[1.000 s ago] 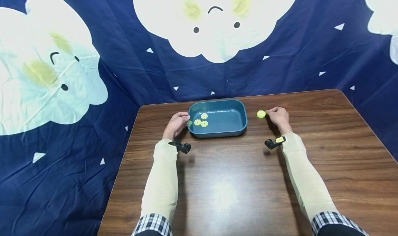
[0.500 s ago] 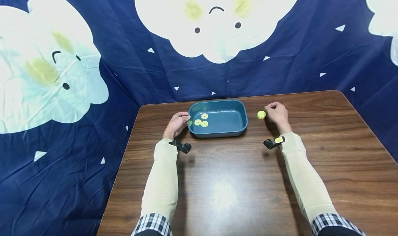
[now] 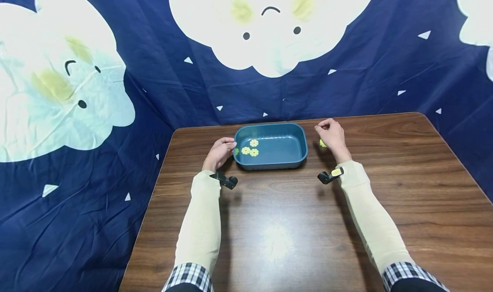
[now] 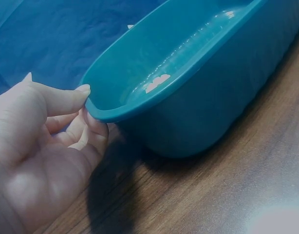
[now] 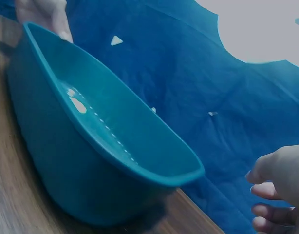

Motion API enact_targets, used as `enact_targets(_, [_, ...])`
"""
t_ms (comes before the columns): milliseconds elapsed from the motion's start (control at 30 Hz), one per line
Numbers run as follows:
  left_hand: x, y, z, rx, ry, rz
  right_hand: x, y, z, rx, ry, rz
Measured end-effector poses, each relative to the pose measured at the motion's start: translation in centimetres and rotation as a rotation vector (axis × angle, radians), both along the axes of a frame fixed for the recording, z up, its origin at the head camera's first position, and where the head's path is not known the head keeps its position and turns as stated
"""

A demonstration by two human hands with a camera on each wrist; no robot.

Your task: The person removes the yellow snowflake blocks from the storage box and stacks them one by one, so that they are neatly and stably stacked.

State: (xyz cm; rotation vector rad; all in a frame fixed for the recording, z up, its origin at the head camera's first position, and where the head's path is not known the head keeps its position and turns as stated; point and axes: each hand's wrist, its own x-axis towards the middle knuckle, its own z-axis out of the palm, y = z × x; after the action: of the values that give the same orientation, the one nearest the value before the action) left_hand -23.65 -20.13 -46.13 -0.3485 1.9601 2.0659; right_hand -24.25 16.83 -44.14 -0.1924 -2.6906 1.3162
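Note:
A teal rectangular plastic basin (image 3: 270, 166) stands on the wooden table. My left hand (image 3: 220, 153) grips its left end; in the left wrist view the thumb lies over the rim and the fingers curl below it. Several flat yellow flower-shaped pieces (image 3: 253, 152) lie on the basin floor towards the left. My right hand (image 3: 333, 137) hovers between the basin and another yellow flower piece (image 3: 322, 144), which it partly covers. The right wrist view shows this hand (image 5: 281, 190) apart from the basin, fingers loosely bent, with nothing visible in them.
The brown table (image 3: 285, 223) ends just behind the basin, against a dark blue cloth backdrop (image 3: 150, 65) printed with white clouds. A small dark camera (image 3: 227, 181) is strapped to the left wrist and another (image 3: 328, 177) to the right.
My right hand has left the flower piece at its fingertips and moved up and left towards the basin. That piece stays on the table. The left hand and basin hold their place.

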Motion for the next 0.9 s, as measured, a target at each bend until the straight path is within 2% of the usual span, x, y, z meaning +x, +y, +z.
enact_targets(400, [0.0,0.0,0.1,0.0,-0.003,0.001,-0.5,-4.3,0.7,-0.026,0.038,0.085])
enact_targets(633, [-0.1,0.0,0.0,-0.002,-0.011,0.001,-0.5,-6.6,0.5,-0.026,0.047,0.148])
enact_targets(900, [-0.1,0.0,0.1,0.003,-0.015,-0.007,-0.4,-9.0,-0.1,-0.035,0.035,0.179])
